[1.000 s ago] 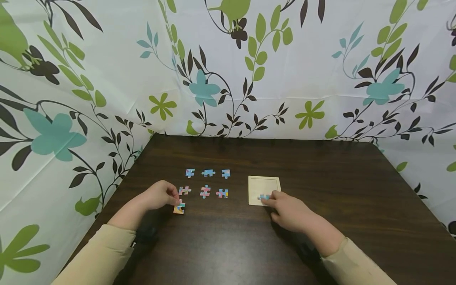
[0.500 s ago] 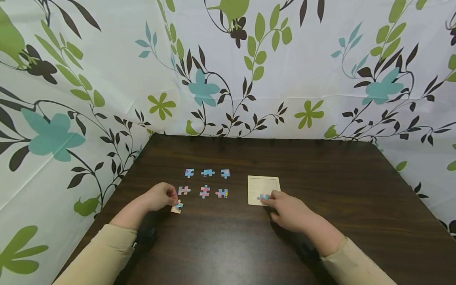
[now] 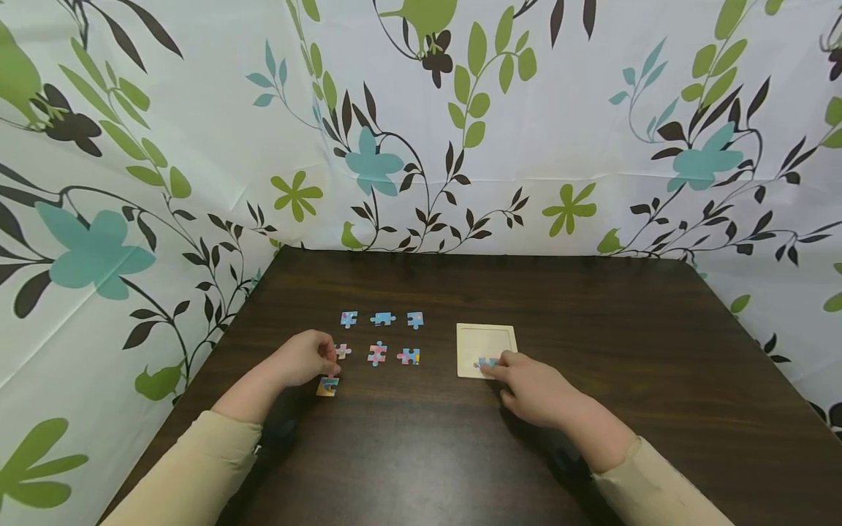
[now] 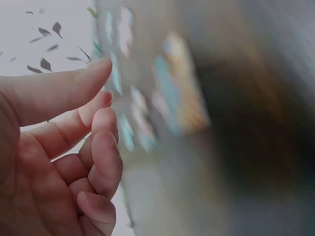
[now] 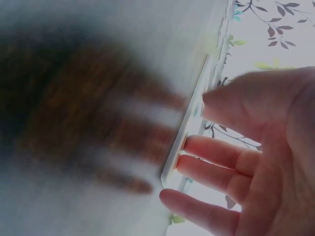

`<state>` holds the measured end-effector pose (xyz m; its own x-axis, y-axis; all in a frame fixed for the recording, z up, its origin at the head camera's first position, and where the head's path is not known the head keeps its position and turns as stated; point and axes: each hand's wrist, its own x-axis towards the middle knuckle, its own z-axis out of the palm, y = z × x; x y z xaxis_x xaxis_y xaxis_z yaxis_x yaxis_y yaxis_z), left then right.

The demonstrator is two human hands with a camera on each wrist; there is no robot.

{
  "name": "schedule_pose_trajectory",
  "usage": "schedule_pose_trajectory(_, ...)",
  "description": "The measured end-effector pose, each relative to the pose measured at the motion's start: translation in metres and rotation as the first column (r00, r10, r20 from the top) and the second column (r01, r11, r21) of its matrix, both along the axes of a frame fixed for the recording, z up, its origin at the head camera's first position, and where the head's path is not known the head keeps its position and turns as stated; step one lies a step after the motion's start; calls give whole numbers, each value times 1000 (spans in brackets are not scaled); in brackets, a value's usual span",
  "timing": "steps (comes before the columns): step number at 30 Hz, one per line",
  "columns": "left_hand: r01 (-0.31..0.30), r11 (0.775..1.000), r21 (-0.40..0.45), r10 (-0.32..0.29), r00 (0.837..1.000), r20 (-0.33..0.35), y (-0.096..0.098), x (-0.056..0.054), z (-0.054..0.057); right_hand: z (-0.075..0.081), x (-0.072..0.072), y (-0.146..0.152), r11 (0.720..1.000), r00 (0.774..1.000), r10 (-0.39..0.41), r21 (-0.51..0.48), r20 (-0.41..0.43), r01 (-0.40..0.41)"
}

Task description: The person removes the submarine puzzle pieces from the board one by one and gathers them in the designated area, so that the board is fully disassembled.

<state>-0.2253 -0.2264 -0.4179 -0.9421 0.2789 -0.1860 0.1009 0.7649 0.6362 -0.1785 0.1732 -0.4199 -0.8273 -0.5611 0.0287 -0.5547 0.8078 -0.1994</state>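
Observation:
My left hand hovers at the left end of the puzzle pieces, thumb and fingers loosely bent with nothing between them. Just under its fingertips lies an orange and blue puzzle piece, blurred in the left wrist view. On the right, a shallow light wooden puzzle tray lies on the table. A light-blue puzzle piece is in its lower right part, touched by the fingertips of my right hand. Seen from the right wrist, the fingers are fairly straight and meet the tray's edge.
Between the hands, several puzzle pieces lie apart in rows, among them a pink-and-blue one and a blue one. The dark wooden table ends at a leaf-patterned cloth behind and at the left.
The orange and blue piece, tilted up in my left fingers half a second ago, now lies flat, let go. My left hand has shifted slightly right and away. The right hand stays put.

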Motion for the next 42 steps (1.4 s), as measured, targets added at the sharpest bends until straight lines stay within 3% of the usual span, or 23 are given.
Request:
schedule_pose_trajectory(3, 20, 1000, -12, -20, 1000, -16, 19, -4, 9, 1, -1, 1, 1000, 1000, -30, -8, 9, 30)
schedule_pose_trajectory(8, 106, 994, -2, -106, 994, -40, 59, -12, 22, 2, -7, 9, 994, 996, -64, -88, 66, 70)
schedule_pose_trajectory(12, 171, 985, 16, -170, 984, -50, 95, -20, 27, -1, -9, 16, 989, 993, -63, -126, 100, 76)
schedule_pose_trajectory(15, 224, 975, 13, -222, 973, -63, 121, -25, 27, -1, -8, 16, 986, 992, -66, -146, 110, 82)
schedule_pose_trajectory(22, 331, 943, -40, -333, 939, -89, 171, -29, 14, -1, -5, 14, 984, 991, -79, -153, 111, 96)
schedule_pose_trajectory(32, 294, 942, -159, -303, 952, -33, 216, -28, -8, 1, -5, 17, 983, 992, -47, -172, 115, 67)
schedule_pose_trajectory(35, 288, 937, -199, -304, 951, -55, 225, -28, -12, 1, -5, 17, 981, 989, -53, -178, 135, 77)
schedule_pose_trajectory(42, 269, 941, -205, -286, 956, -63, 234, -27, -13, 1, -4, 16, 978, 988, -59, -188, 143, 85)
